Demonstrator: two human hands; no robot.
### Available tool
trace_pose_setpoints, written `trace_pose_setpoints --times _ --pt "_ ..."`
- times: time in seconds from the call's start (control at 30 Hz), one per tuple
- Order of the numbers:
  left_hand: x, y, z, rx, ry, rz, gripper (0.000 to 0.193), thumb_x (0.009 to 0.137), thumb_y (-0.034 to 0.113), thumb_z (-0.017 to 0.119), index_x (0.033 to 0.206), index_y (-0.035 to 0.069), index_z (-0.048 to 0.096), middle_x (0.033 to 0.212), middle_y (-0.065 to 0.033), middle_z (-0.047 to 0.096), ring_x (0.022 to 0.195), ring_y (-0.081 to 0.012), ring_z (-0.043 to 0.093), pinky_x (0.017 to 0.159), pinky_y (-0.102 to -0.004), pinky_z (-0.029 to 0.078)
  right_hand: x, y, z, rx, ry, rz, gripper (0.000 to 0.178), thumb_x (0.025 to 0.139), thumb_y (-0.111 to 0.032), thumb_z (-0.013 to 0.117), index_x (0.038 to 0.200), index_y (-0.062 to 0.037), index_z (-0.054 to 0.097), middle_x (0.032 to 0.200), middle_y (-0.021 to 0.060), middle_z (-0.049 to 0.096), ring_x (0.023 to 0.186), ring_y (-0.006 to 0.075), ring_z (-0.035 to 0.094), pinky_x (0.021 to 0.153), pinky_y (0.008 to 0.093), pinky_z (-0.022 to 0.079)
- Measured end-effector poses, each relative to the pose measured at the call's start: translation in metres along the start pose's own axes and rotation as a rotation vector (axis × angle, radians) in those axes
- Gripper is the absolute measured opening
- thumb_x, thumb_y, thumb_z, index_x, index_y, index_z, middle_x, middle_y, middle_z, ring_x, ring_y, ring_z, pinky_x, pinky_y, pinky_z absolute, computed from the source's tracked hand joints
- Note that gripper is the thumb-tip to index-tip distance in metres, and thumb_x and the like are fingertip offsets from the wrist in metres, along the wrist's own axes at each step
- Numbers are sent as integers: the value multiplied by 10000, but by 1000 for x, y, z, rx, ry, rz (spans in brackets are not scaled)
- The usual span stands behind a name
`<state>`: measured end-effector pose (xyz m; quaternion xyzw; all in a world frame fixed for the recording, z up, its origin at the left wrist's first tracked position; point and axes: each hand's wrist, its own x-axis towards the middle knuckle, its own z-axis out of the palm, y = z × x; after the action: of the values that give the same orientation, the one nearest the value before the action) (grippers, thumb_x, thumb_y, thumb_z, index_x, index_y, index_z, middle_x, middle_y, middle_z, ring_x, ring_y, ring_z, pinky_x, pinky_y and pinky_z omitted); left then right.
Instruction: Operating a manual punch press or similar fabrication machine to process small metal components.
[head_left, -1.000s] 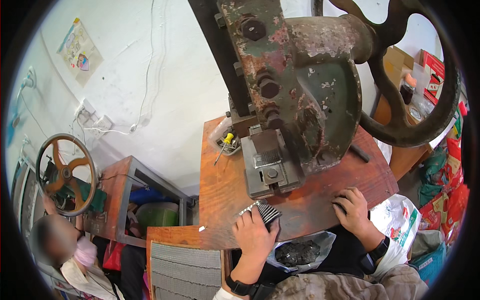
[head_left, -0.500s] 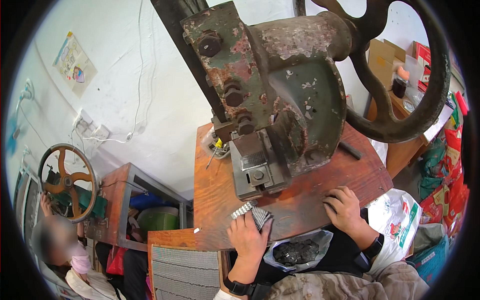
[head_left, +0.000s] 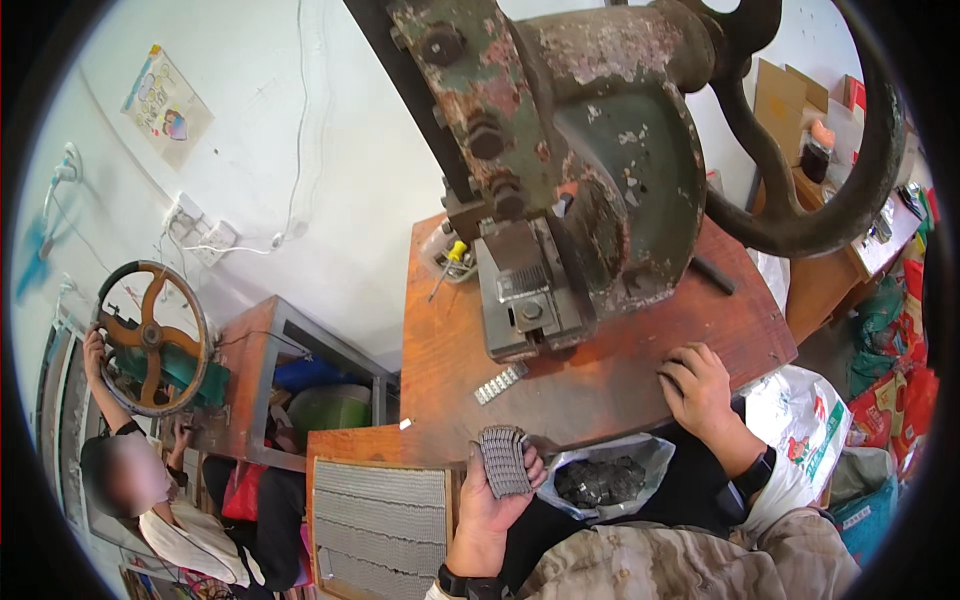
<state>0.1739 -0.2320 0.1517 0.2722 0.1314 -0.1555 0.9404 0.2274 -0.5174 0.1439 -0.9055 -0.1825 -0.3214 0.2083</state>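
Observation:
My left hand (head_left: 490,518) is turned palm up at the table's front edge, its fingers closed around a small stack of ridged dark-grey metal strips (head_left: 504,461). A short silvery strip with rows of raised bumps or holes (head_left: 500,383) lies on the wooden table (head_left: 440,330), just beyond that hand. My right hand (head_left: 697,388) rests on the table's front right part, fingers loosely bent, with nothing visible in it. Between the hands and the wall stands a worn green hand press (head_left: 640,190). A metal die block (head_left: 532,312) sits at its base, behind the silvery strip.
A plastic bag of dark metal pieces (head_left: 605,483) lies at my lap. The press's large handwheel (head_left: 800,225) overhangs the right. A wooden tray of grey strips (head_left: 380,520) stands at left. A yellow-handled screwdriver (head_left: 454,253) rests by a tub. Another person (head_left: 185,515) holds a second wheel.
My left hand has drawn back and turned palm up with the stack. The silvery strip now lies apart on the table. My right hand stays in place; the view has shifted slightly.

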Motion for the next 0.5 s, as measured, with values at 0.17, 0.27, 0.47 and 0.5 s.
trace_pose_setpoints --times 0.17,0.27,0.47,0.5 --pt "-14 -18 -32 222 -59 -312 596 902 560 369 1048 -3 499 797 -124 499 683 -230 442 633 -334 371 1 2 0 -1 15 -4 173 692 -95 659 860 -68 625 938 70 584 915 282 543 733 372 446" --pt "-5 -51 -78 916 66 -370 480 929 391 450 1090 -53 535 935 -173 605 804 -293 583 738 -365 464 4 -4 2 6 13 -15 174 691 -92 658 861 -69 626 940 70 585 917 282 543 738 373 446" --pt "-18 -36 -34 1775 -6 740 271 835 186 599 993 -34 605 892 -190 617 876 -380 570 780 -361 464 -3 -2 0 -20 7 -3 172 685 -79 656 855 -74 631 936 70 585 921 279 543 751 377 447" --pt "-17 -19 -22 1827 -72 1151 259 818 182 618 993 -8 607 906 -175 612 919 -380 562 815 -375 456 -3 -3 1 -9 5 -18 172 685 -79 656 855 -74 631 936 70 585 921 279 543 751 377 447"
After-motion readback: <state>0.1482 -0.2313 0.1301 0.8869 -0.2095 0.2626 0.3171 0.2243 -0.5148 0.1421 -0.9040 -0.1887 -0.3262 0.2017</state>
